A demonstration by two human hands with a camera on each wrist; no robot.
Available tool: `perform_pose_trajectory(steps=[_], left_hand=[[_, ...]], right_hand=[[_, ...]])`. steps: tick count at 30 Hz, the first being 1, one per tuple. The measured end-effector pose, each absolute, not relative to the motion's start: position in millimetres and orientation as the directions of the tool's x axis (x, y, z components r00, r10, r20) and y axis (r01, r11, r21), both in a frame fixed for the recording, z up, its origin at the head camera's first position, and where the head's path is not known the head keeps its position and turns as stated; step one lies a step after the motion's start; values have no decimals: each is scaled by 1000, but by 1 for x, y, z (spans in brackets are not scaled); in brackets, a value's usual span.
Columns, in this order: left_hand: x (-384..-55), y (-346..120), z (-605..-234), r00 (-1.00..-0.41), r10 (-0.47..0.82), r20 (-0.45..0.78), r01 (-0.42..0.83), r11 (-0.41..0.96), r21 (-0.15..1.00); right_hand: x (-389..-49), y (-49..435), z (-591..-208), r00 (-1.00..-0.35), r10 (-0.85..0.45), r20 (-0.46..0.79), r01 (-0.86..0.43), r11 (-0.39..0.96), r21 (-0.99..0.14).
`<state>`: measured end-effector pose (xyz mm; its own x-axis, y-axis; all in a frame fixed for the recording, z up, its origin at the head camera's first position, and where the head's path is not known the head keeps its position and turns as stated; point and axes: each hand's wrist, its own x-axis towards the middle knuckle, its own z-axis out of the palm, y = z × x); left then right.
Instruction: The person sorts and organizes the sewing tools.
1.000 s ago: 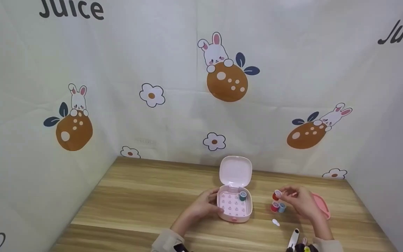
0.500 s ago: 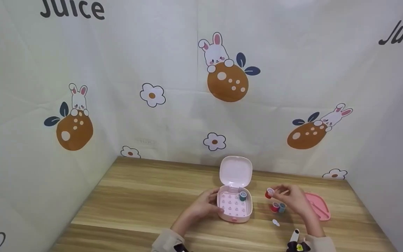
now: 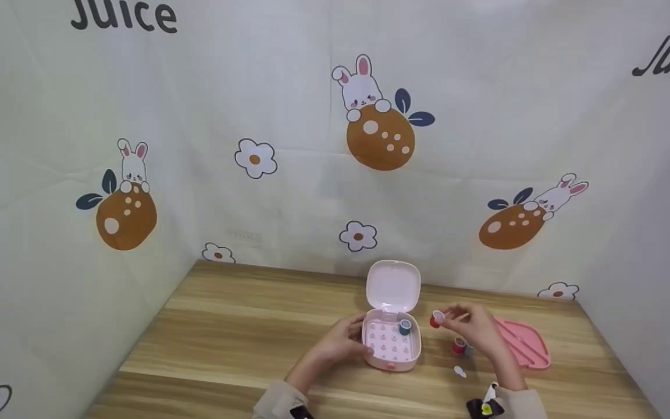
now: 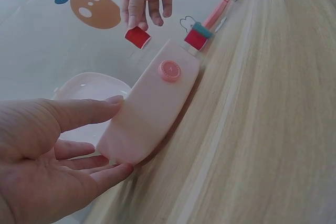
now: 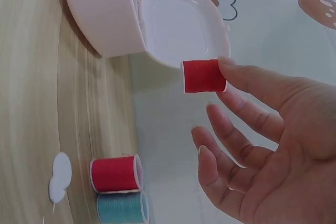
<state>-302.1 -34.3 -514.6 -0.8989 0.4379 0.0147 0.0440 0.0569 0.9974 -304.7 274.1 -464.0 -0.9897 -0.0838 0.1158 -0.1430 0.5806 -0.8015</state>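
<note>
My left hand (image 3: 339, 343) holds a small pink box (image 4: 152, 108) by its left side, thumb near the front corner. The box's lid (image 3: 393, 285) stands raised at the back. Inside, at the back right, is a dark green thread spool (image 3: 405, 327). Between thumb and forefinger, my right hand (image 5: 283, 129) pinches a red thread spool (image 5: 203, 76) in the air just right of the box; the other fingers are loosely bent. Below that hand, a second red spool (image 5: 114, 173) and a light blue spool (image 5: 122, 208) stand side by side on the table.
A pink tray-like piece with ridges (image 3: 526, 343) lies right of my right wrist. A small white flat piece (image 5: 60, 177) lies in front of the spools. Nearer, a white item (image 3: 491, 391) is partly hidden by the right wrist gear. A patterned curtain (image 3: 288, 198) stands behind the table.
My right hand has carried the red spool left, from above the standing spools toward the box, uncovering more of the pink tray-like piece. The left hand stays at the box.
</note>
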Motion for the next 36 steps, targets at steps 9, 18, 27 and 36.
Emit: perform_pose_trajectory(steps=[9,18,27,36], left_hand=[[-302,-35,-514,-907,421,-19,20,89,996],[-302,-35,-515,-905,424,-19,9,65,998],[-301,-34,-516,-901,434,18,33,29,999],[-301,-34,-515,-905,424,9,32,47,998]], right_hand=[[-307,258,-464,-986,-90,143,-168,576,-800],[-311,248,-466,-974,-152,166,-222,538,-813],[-310,235,-466,-979,-124,161,-203,524,-827],[-312,224,-468,-984,-66,165,-176,507,-844]])
